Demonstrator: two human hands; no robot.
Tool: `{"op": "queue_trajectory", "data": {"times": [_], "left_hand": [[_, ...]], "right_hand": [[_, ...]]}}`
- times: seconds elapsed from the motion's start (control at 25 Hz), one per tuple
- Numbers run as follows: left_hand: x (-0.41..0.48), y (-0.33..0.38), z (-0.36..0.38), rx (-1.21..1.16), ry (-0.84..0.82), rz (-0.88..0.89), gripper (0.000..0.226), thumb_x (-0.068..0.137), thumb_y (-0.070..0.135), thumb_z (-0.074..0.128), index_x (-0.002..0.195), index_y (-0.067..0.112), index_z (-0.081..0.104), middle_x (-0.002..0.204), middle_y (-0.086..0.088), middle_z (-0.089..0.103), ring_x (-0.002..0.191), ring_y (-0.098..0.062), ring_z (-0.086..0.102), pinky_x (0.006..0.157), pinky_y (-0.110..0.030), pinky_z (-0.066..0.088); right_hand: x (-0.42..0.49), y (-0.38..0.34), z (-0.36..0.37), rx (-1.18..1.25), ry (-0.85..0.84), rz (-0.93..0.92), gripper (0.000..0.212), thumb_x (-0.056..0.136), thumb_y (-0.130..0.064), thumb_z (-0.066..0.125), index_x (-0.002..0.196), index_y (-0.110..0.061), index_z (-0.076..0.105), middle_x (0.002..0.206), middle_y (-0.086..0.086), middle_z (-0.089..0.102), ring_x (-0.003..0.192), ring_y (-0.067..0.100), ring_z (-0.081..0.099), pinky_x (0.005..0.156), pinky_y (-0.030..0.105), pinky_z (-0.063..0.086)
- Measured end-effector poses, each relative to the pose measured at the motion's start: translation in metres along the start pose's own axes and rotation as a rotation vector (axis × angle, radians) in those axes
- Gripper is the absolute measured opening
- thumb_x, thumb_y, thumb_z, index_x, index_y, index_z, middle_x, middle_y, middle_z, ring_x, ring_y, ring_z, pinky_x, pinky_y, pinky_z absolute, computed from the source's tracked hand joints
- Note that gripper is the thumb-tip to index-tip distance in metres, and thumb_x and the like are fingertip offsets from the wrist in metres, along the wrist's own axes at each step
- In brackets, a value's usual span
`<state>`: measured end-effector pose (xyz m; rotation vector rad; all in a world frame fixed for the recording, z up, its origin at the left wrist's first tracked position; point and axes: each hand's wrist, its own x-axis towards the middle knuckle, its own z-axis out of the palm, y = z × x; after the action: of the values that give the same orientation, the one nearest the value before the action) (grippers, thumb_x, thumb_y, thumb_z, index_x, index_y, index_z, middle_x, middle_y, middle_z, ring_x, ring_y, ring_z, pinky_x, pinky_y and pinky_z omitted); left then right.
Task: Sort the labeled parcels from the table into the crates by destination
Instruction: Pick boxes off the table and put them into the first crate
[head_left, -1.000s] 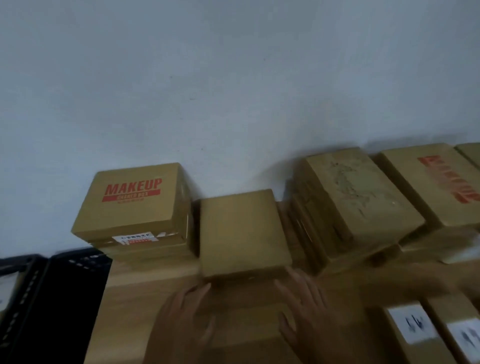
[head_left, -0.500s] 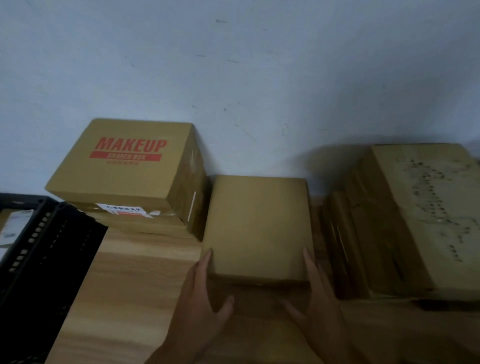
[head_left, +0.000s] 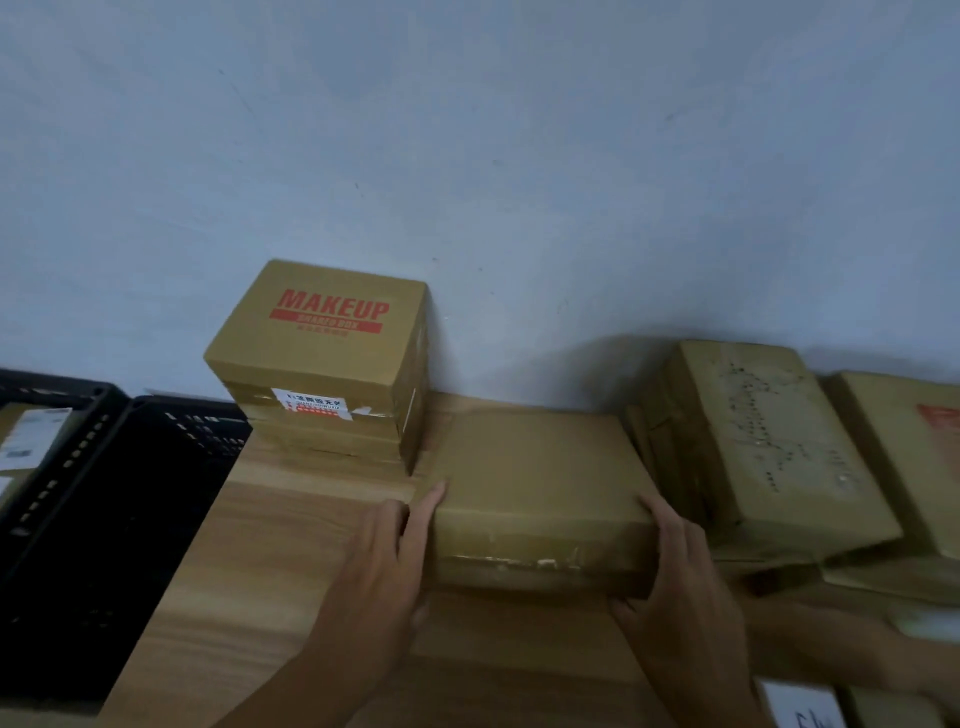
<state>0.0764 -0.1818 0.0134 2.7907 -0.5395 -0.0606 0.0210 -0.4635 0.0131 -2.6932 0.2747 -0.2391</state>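
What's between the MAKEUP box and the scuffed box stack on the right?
The plain brown parcel, on the table; left hand presses its left side, right hand grips its near right corner. Head view shows it.

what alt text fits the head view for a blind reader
A left hand presses and a right hand grips the near corners of a plain cardboard parcel on a table. A MAKEUP box and black crates sit left, more parcels right.

Single head-worn view, angled forward and down, close over table (head_left: 285, 545), facing wall (head_left: 467, 156)
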Motion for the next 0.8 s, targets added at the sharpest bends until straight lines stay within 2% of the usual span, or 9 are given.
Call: {"op": "queue_trajectory", "data": {"times": [0.08, 0.2, 0.28, 0.36, 0.52, 0.6, 0.64, 0.72, 0.8], "left_hand": [[-0.008, -0.003, -0.012, -0.028, 0.026, 0.027, 0.124, 0.055, 0.031, 0.094, 0.155, 0.026, 0.021, 0.112, 0.003, 0.050, 0.089, -0.011, 0.051, 0.072, -0.022, 0.048], [-0.019, -0.013, -0.035, -0.068, 0.110, 0.134, 0.117, 0.060, 0.036, 0.090, 0.157, 0.026, 0.026, 0.116, 0.004, 0.050, 0.092, -0.009, 0.051, 0.069, -0.019, 0.047], [-0.025, -0.016, -0.051, -0.128, 0.182, 0.192, 0.109, 0.070, 0.042, 0.084, 0.158, 0.027, 0.022, 0.128, 0.004, 0.047, 0.105, -0.007, 0.053, 0.076, -0.019, 0.051], [-0.037, -0.017, -0.060, -0.253, 0.250, 0.229, 0.103, 0.080, 0.048, 0.077, 0.160, 0.029, 0.015, 0.146, 0.007, 0.038, 0.122, -0.005, 0.050, 0.088, -0.022, 0.053], [-0.066, -0.018, -0.062, -0.607, 0.210, 0.171, 0.099, 0.090, 0.060, 0.064, 0.158, 0.039, -0.005, 0.165, 0.022, 0.007, 0.145, 0.003, 0.027, 0.111, -0.031, 0.040], [-0.080, -0.016, -0.065, -0.651, 0.233, 0.105, 0.094, 0.091, 0.060, 0.061, 0.158, 0.042, -0.003, 0.164, 0.023, 0.010, 0.135, 0.001, 0.041, 0.102, -0.037, 0.053], [-0.086, -0.013, -0.068, -0.671, 0.259, 0.063, 0.092, 0.092, 0.060, 0.061, 0.157, 0.044, -0.001, 0.163, 0.023, 0.014, 0.131, 0.000, 0.044, 0.094, -0.031, 0.057], [-0.098, -0.006, -0.075, -0.701, 0.350, -0.025, 0.092, 0.090, 0.058, 0.063, 0.157, 0.045, 0.002, 0.158, 0.022, 0.018, 0.135, 0.000, 0.039, 0.090, -0.015, 0.051], [-0.110, -0.001, -0.081, -0.712, 0.431, -0.122, 0.095, 0.086, 0.057, 0.067, 0.156, 0.049, 0.002, 0.152, 0.024, 0.020, 0.135, 0.007, 0.034, 0.093, -0.014, 0.044]], "right_hand": [[-0.007, -0.006, -0.024, -0.016, -0.029, -0.021, 0.119, 0.046, -0.026, 0.094, 0.147, -0.040, 0.031, 0.134, -0.007, 0.044, 0.102, 0.023, 0.063, 0.063, 0.030, 0.054], [-0.017, -0.012, -0.053, 0.113, -0.050, -0.096, 0.111, 0.043, -0.026, 0.098, 0.140, -0.033, 0.045, 0.146, -0.006, 0.040, 0.121, 0.016, 0.052, 0.084, 0.033, 0.050], [-0.022, -0.018, -0.075, 0.228, -0.062, -0.104, 0.107, 0.038, -0.028, 0.100, 0.133, -0.033, 0.050, 0.139, -0.012, 0.050, 0.121, 0.005, 0.053, 0.093, 0.030, 0.046], [-0.027, -0.027, -0.095, 0.317, -0.072, -0.085, 0.105, 0.032, -0.043, 0.098, 0.127, -0.039, 0.054, 0.125, -0.027, 0.057, 0.113, -0.006, 0.057, 0.087, 0.020, 0.049], [-0.020, -0.038, -0.126, 0.513, -0.182, -0.050, 0.110, 0.028, -0.060, 0.098, 0.129, -0.047, 0.056, 0.119, -0.026, 0.066, 0.105, -0.003, 0.066, 0.081, 0.018, 0.057], [-0.013, -0.044, -0.131, 0.618, -0.233, -0.019, 0.115, 0.033, -0.058, 0.100, 0.134, -0.057, 0.047, 0.120, -0.018, 0.067, 0.107, 0.007, 0.067, 0.076, 0.025, 0.061], [-0.011, -0.048, -0.131, 0.675, -0.231, 0.013, 0.113, 0.037, -0.054, 0.101, 0.134, -0.061, 0.042, 0.121, -0.016, 0.065, 0.105, 0.010, 0.068, 0.072, 0.024, 0.061], [-0.011, -0.062, -0.125, 0.800, -0.210, 0.075, 0.097, 0.045, -0.049, 0.096, 0.125, -0.063, 0.042, 0.120, -0.010, 0.064, 0.094, 0.013, 0.072, 0.063, 0.022, 0.061], [-0.014, -0.071, -0.113, 0.889, -0.180, 0.065, 0.079, 0.052, -0.051, 0.090, 0.116, -0.059, 0.043, 0.115, -0.008, 0.066, 0.088, 0.009, 0.074, 0.061, 0.022, 0.061]]}}
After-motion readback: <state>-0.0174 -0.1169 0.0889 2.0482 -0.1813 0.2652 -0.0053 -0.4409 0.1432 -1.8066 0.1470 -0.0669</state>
